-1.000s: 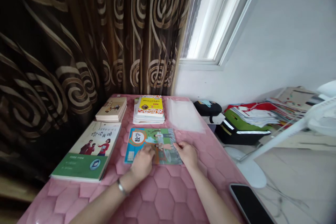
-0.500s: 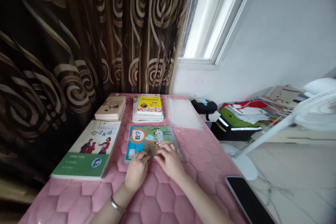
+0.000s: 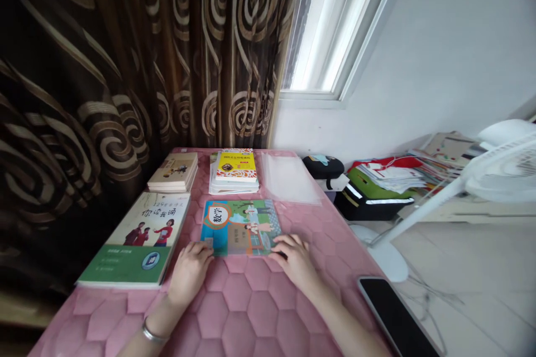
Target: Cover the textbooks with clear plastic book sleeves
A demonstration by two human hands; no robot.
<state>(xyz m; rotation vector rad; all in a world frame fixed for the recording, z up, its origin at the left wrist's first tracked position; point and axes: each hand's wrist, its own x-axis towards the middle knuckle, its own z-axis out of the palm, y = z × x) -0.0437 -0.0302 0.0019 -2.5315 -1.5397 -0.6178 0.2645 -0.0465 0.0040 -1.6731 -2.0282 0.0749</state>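
A maths textbook (image 3: 247,228) with a blue and green picture cover lies flat on the pink quilted tabletop, in what looks like a clear sleeve. My left hand (image 3: 190,268), with a silver bangle at the wrist, has its fingers closed at the book's near left corner. At the near right corner, my right hand (image 3: 295,262) pinches the edge between thumb and curled fingers. Both thumbs are partly hidden. Left of my left hand rests a thick green and white book (image 3: 138,240).
Behind the textbook is a stack topped by a yellow book (image 3: 235,164); small tan books (image 3: 173,172) are piled to its left. Clear plastic sheets (image 3: 288,178) lie at the back right. A phone (image 3: 396,315) sits on the right edge, beside a white fan (image 3: 439,195).
My hands have moved apart along the textbook's near edge, from its middle out to the two corners. The textbook stays flat in about the same place.
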